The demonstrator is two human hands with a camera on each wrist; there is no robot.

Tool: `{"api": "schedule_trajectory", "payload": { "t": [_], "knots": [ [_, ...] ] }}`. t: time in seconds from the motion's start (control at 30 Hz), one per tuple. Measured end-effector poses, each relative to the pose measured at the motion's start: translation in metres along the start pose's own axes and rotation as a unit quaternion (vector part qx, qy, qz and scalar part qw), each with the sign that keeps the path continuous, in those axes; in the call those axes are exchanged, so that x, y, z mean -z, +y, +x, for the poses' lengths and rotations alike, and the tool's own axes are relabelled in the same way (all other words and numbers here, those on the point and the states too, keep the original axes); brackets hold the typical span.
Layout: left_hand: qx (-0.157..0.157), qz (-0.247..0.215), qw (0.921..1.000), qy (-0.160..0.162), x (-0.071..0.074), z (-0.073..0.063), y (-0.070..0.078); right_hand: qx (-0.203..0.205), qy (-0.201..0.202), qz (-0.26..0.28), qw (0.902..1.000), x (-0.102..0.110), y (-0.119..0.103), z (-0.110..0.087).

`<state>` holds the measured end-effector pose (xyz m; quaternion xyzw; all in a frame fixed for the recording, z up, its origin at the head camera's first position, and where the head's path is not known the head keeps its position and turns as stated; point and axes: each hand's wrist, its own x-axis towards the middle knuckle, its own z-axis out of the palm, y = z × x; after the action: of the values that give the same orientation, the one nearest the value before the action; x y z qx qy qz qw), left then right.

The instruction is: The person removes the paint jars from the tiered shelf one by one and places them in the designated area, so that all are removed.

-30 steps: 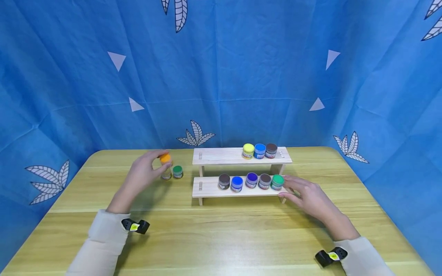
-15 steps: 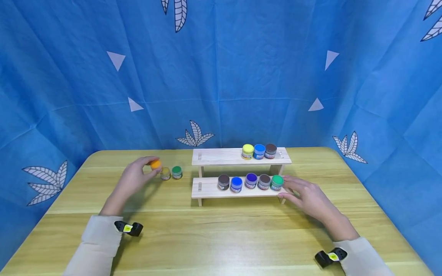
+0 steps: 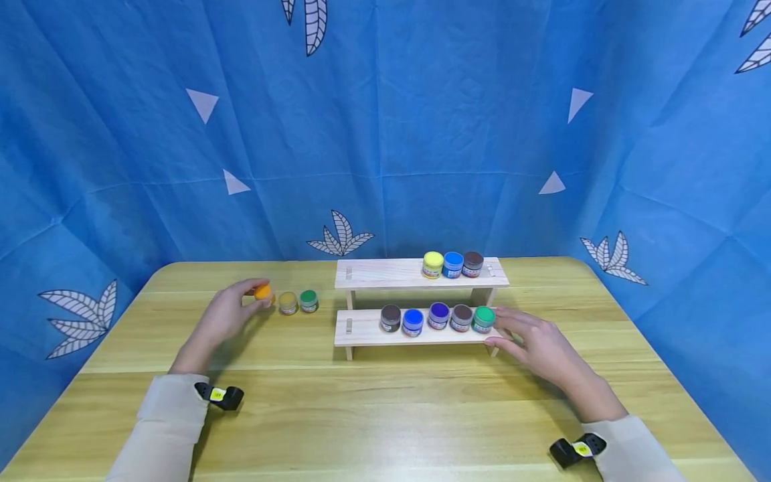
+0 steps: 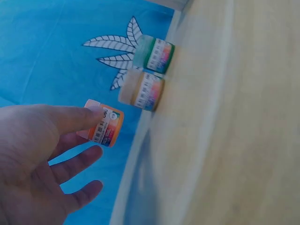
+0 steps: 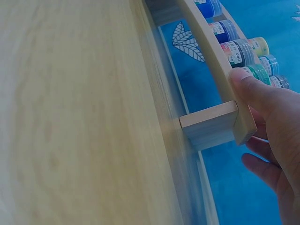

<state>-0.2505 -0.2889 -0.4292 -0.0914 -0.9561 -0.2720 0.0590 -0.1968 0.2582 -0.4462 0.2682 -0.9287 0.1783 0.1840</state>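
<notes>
My left hand (image 3: 225, 313) pinches a small orange paint jar (image 4: 105, 124) between thumb and fingers, left of two other jars. In the left wrist view the jar's base appears a little off the tabletop. Beside it a yellow-ochre paint jar (image 3: 288, 303) and a green-lidded paint jar (image 3: 309, 300) stand upright on the table. At the right end of the two-tier wooden shelf (image 3: 369, 335), my right hand (image 3: 539, 345) grips the lower board. Its thumb lies on the front edge, close to a green paint jar (image 3: 484, 319); some of its fingers are partly hidden behind the board.
Several dark and blue jars (image 3: 413, 322) line the lower tier. The upper tier carries a yellow jar (image 3: 432, 264), a blue jar (image 3: 453, 264) and a brown jar (image 3: 472, 264) toward its right end. A blue curtain (image 3: 385, 134) hangs behind the wooden table (image 3: 385, 415).
My left hand has carried the orange jar leftward and down, from above the ochre jar to that jar's left. The right hand keeps its place on the shelf.
</notes>
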Motion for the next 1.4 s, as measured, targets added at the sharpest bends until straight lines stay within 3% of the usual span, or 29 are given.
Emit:
{"api": "schedule_trajectory", "payload": {
  "t": [0.37, 0.7, 0.9, 1.2, 1.4],
  "knots": [
    [0.006, -0.016, 0.9996, -0.024, -0.014, 0.001, -0.016, 0.004, 0.009, -0.002, 0.9999, -0.001, 0.000, 0.000],
    [0.014, -0.019, 0.9995, -0.023, -0.018, 0.002, -0.018, -0.020, -0.010, 0.000, 0.9998, 0.001, -0.002, -0.001],
    [0.010, -0.029, 0.9993, -0.023, -0.017, 0.001, -0.018, -0.002, 0.006, -0.001, 1.0000, 0.001, -0.002, -0.001],
    [0.009, -0.025, 0.9996, -0.012, -0.007, -0.002, -0.007, 0.014, 0.018, 0.001, 0.9997, -0.001, 0.000, 0.000],
    [-0.020, 0.000, 0.9997, 0.011, -0.001, 0.000, 0.007, 0.000, 0.004, 0.002, 1.0000, 0.000, 0.001, -0.001]
  ]
}}
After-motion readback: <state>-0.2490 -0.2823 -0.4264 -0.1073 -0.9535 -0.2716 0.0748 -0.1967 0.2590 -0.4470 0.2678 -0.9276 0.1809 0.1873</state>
